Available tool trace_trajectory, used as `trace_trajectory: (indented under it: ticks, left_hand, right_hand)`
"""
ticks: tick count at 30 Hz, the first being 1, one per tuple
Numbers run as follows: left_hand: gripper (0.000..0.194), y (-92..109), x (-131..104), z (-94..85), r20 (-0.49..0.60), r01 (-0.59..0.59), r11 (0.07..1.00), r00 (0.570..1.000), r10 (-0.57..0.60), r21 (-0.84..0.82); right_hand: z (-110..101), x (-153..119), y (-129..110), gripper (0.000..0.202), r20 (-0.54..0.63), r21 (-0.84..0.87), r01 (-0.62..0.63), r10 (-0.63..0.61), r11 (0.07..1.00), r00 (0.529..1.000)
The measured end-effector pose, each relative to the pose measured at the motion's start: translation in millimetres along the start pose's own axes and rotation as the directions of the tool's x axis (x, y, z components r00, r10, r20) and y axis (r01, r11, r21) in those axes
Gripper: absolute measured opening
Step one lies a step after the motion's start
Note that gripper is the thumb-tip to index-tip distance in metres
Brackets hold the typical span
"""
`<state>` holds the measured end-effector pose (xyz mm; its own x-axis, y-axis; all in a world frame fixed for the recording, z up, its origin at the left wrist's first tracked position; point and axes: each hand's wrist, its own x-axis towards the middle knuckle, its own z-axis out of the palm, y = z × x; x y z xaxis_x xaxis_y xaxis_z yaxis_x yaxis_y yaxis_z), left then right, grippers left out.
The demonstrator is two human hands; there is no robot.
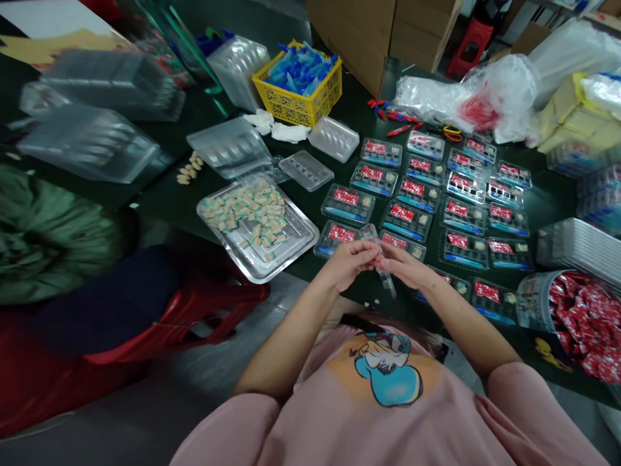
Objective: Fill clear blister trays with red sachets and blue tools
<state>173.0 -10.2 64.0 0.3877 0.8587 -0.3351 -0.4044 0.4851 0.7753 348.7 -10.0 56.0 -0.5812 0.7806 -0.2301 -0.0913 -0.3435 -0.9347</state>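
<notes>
Here, left fingers [363, 253] and right fingers [395, 257] pinched one clear, glossy plastic tray [387, 280]; red packets' [487, 291] print was too small.

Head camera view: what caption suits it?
Left hand and right hand hold a clear plastic piece near rows of filled trays.

Single head-worn camera, facing forward and steeply down from above the wearer's shirt [388, 388]. Hands [376, 259] appear near mid-frame at moderate range; the green tabletop [286, 145] spans beyond, cardboard boxes [356, 39] farther off at the top edge.
</notes>
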Motion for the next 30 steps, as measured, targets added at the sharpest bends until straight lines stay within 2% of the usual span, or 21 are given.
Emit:
trace_trajectory:
  ticks: [6, 12, 16, 20, 24, 26, 27, 29, 30]
  left_hand:
    - [0.031, 2, -2, 0.5, 0.001, -0.009, 1.0, 1.0, 0.009, 0.013]
    - [0.031, 3, -2, 1.2, -0.016, -0.002, 1.0, 1.0, 0.002, 0.01]
    - [0.027, 0, -2, -0.1, -0.046, -0.046, 0.999, 0.998, 0.045, -0.014]
    - [0.027, -2, -1, 1.5, -0.101, -0.135, 0.991, 0.986, 0.132, -0.016]
    - [0.025, -4, -1, 6.0, -0.147, -0.267, 0.958, 0.948, 0.281, 0.109]
    - [0.021, -3, -3, 5.3, -0.218, -0.332, 0.911, 0.897, 0.386, 0.244]
    - [0.019, -3, -4, 3.5, -0.279, -0.368, 0.868, 0.841, 0.464, 0.333]
    - [0.024, -2, -6, -3.1, -0.398, -0.41, 0.75, 0.661, 0.636, 0.518]
    - [0.034, -2, -6, -7.6, -0.435, -0.411, 0.703, 0.573, 0.694, 0.581]
  right_hand:
    - [2, 1, 2, 0.072, 0.008, -0.047, 0.015, -0.014, 0.999, 1.0]
    - [2, 2, 2, 0.072, -0.007, -0.007, -0.002, 0.002, 1.0, 1.0]
    - [1, 4, 4, 0.07, -0.045, -0.044, 0.015, -0.017, 0.999, 0.999]
    - [6, 6, 2, 0.055, -0.173, -0.238, 0.083, -0.127, 0.968, 0.977]
    - [11, 9, -6, 0.041, -0.256, -0.511, 0.118, -0.282, 0.851, 0.925]
    - [10, 12, -9, 0.035, -0.35, -0.543, 0.088, -0.32, 0.835, 0.88]
    - [8, 14, -10, 0.033, -0.391, -0.524, 0.077, -0.321, 0.848, 0.863]
    - [4, 16, -11, 0.033, -0.45, -0.453, 0.074, -0.3, 0.889, 0.841]
    - [2, 17, -11, 0.034, -0.475, -0.416, 0.079, -0.29, 0.906, 0.831]
